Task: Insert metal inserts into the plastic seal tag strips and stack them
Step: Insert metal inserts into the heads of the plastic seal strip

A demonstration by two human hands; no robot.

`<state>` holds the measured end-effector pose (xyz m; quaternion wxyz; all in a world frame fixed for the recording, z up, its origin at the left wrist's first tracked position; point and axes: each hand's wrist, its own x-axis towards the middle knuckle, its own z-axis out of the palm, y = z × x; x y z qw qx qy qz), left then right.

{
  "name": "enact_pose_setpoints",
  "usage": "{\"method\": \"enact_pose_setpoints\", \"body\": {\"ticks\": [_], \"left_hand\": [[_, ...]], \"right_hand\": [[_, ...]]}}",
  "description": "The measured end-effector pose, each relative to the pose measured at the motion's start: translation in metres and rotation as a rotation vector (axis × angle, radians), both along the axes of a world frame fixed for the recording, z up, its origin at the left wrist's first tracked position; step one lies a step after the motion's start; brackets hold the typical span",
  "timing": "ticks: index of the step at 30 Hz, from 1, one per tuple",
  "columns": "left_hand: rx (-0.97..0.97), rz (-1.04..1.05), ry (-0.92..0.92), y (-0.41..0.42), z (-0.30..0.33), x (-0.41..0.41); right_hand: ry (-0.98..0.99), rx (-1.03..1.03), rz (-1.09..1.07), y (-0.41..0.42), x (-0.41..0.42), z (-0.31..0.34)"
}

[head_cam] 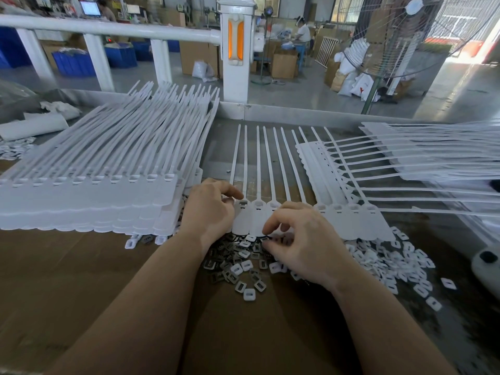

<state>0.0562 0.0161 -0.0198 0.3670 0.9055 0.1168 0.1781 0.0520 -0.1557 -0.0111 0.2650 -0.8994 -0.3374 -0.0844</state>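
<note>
Two bare hands work low over the bench. The left hand [209, 209] has its fingers curled, thumb and forefinger tips pressed down at the head of the leftmost tag of a white seal tag strip [351, 220], right where a dark metal piece sits in the tag's slot; whether it pinches that piece or only pushes on it I cannot tell. The right hand [300, 239] is curled too, its thumb and fingertips nipping a small metal insert [266, 240] at the near edge of the strip, over the loose pile.

That strip lies flat between and just beyond the hands, a row of joined tags running left to right. Each tag's broad flag end points toward the person and its long thin tail points away, so the long axis of every tag runs straight out from the hands toward the far rim of the bench.

Just under and nearer than the hands lies a heap of inserts [238, 269], grey metal ones mixed with white plastic ones, spreading off to the right of the right hand on brown cardboard [108, 280].

Left of the left hand stands a tall stack of strips [89, 201], flags toward the person, tails slanting away and rightward. Beyond and right of the right hand lies another pile of strips [433, 155], turned crosswise, tails running leftward toward the working strip and partly overlying it.

Farther off stand a white railing post [236, 50] and a caged floor fan [400, 36].
</note>
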Motion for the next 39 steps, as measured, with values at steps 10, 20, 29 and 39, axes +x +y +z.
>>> {"method": "enact_pose_setpoints", "body": {"ticks": [10,20,29,39], "left_hand": [[-0.011,-0.015,0.004,-0.0019,0.0025,-0.0017],[-0.014,-0.018,-0.041,-0.0047,0.0064,-0.0048],[0.005,-0.010,-0.056,-0.0064,0.0085,-0.0064],[0.030,-0.048,-0.097,-0.0063,0.0069,-0.0055]], "right_hand": [[0.028,-0.035,0.028,0.0012,0.0013,-0.0007],[0.075,-0.056,0.060,-0.0003,-0.0004,0.0018],[0.125,-0.015,0.065,0.0003,-0.0004,0.0029],[0.154,-0.035,0.084,-0.0008,-0.0010,0.0047]]}}
